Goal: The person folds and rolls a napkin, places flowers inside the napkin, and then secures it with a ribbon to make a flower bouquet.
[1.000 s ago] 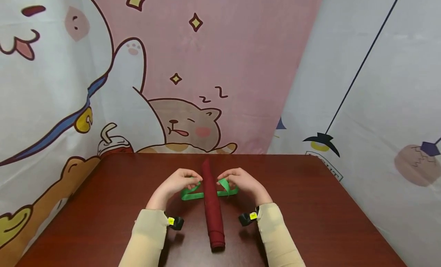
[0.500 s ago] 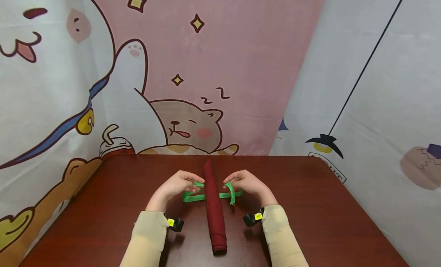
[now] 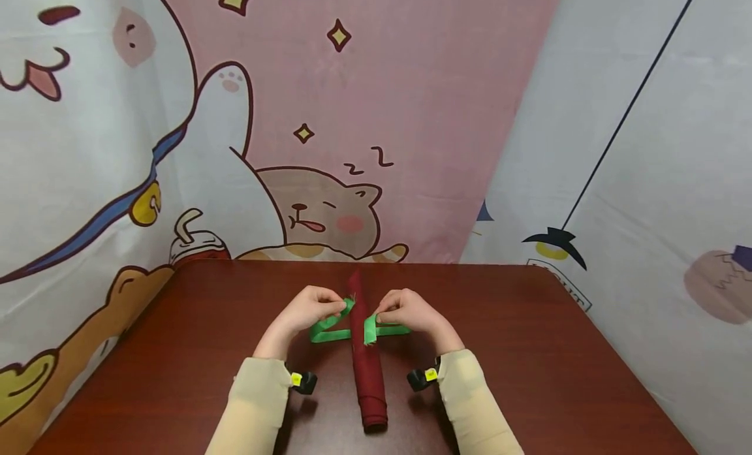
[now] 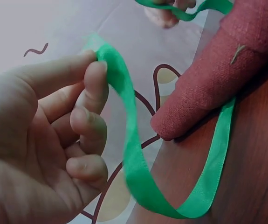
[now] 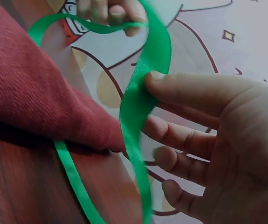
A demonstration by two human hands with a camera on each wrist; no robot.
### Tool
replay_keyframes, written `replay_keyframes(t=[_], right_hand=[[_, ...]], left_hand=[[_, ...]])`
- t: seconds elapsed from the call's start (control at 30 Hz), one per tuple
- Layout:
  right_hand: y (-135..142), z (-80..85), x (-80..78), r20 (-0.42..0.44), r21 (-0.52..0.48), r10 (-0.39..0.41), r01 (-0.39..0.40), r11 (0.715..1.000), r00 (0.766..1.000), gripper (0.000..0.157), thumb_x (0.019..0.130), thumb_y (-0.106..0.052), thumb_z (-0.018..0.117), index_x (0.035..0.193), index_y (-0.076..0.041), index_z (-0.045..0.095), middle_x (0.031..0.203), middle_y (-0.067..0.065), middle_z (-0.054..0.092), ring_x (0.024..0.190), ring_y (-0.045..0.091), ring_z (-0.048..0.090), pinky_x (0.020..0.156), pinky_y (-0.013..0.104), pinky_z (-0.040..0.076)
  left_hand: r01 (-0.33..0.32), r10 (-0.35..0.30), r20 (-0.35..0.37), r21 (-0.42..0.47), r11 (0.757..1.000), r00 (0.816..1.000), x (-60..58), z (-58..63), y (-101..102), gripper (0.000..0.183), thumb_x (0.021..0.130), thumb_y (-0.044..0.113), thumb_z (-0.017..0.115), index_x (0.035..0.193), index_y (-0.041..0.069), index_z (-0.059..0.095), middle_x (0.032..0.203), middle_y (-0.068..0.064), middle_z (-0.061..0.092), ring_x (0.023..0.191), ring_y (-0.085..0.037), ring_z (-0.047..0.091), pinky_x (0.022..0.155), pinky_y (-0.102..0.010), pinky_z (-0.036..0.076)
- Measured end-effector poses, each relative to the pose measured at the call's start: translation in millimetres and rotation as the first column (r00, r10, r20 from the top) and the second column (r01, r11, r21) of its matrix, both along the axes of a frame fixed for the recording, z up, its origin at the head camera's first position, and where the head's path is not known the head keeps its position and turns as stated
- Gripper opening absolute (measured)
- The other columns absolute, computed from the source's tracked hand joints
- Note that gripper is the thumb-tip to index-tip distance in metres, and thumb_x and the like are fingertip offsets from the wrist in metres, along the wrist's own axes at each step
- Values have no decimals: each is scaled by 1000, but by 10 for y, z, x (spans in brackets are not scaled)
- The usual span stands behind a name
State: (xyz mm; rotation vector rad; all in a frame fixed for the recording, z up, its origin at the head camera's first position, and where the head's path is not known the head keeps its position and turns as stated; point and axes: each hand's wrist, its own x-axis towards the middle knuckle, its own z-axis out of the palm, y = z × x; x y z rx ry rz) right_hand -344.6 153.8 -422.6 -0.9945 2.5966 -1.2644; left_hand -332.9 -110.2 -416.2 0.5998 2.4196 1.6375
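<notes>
A rolled dark red cloth (image 3: 367, 370) lies lengthwise on the table, pointing away from me. A green ribbon (image 3: 330, 336) runs beneath it and comes out on both sides. To the left of the roll, my left hand (image 3: 316, 307) pinches one ribbon end between thumb and fingertips; the frayed tip sticks up past them in the left wrist view. On the other side, my right hand (image 3: 411, 311) pinches the ribbon a little short of its other end, and that end hangs over the roll. In the right wrist view the ribbon (image 5: 138, 100) passes under the thumb.
The reddish-brown wooden table (image 3: 499, 350) reaches back to a cartoon-printed cloth backdrop (image 3: 446, 115). A small black wrist camera (image 3: 304, 382) is on the left wrist, and another camera (image 3: 420, 378) is on the right.
The right hand has shifted left towards the roll, bringing its ribbon end over the cloth. At the left hand, the ribbon's tip now shows above the fingertips.
</notes>
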Motion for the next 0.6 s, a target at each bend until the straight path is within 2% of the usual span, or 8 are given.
replay_keyframes(t=[0.17, 0.33, 0.47, 0.6], right_hand=[[-106, 3, 21, -24, 1, 63, -63, 998, 998, 7, 85, -12, 73, 88, -8, 78, 91, -1, 68, 87, 11, 62, 75, 27, 50], [-183, 31, 64, -1, 9, 82, -82, 997, 997, 7, 85, -13, 73, 88, -10, 78, 96, 1, 70, 92, 12, 62, 78, 28, 50], [-236, 46, 92, -7, 13, 73, -73, 997, 997, 7, 85, -14, 73, 89, -11, 79, 105, 6, 69, 102, 17, 61, 82, 30, 49], [-268, 24, 97, -4, 0, 61, -61, 998, 998, 8, 86, -15, 73, 89, -12, 79, 109, 4, 67, 106, 18, 59, 84, 30, 48]], left_hand=[[-59, 56, -65, -49, 997, 996, 6, 15, 58, 15, 87, 17, 72, 79, 4, 73, 66, 2, 56, 60, -11, 44, 53, -26, 35], [-124, 109, -117, -129, 984, 987, 16, 5, 99, 15, 85, 21, 74, 77, 9, 74, 70, 4, 60, 66, -13, 47, 57, -28, 38], [-130, 113, -102, -190, 973, 988, 17, -9, 117, 14, 84, 25, 75, 78, 13, 75, 75, 5, 64, 65, -12, 47, 57, -28, 37], [-106, 93, -68, -214, 971, 993, 22, -8, 133, 13, 84, 26, 75, 78, 14, 76, 70, 5, 62, 57, -11, 42, 53, -27, 33]])
